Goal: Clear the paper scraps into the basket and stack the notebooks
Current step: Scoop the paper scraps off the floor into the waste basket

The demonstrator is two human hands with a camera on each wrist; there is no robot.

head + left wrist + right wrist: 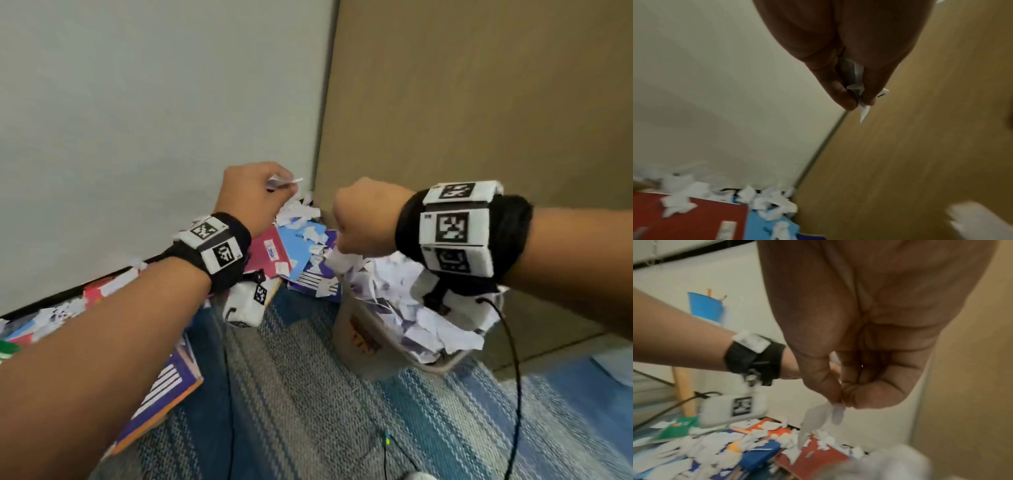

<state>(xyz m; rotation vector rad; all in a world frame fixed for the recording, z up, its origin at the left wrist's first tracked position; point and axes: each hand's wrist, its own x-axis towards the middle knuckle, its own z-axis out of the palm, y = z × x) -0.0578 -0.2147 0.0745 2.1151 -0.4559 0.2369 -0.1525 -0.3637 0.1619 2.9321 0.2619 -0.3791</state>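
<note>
My left hand [257, 195] is raised near the wall corner and pinches a few white paper scraps [863, 107] between thumb and fingers. My right hand [363, 219] hovers over the basket's left rim, fingers curled, pinching white scraps [822, 417] that hang below it. The beige basket [363, 339] stands on the rug, heaped with torn paper [404, 298]. Notebooks lie along the wall: a red one [270, 253], a light blue one [298, 246], a purple one [311, 277] and another purple one [164, 387] under my left forearm. Loose scraps [298, 212] litter them.
A white wall meets a brown panel [479, 102] in the corner behind the basket. A blue striped rug [308, 394] covers the floor. Black cables [513, 377] trail from my wrists. A blue cup [705, 306] with pencils stands further left.
</note>
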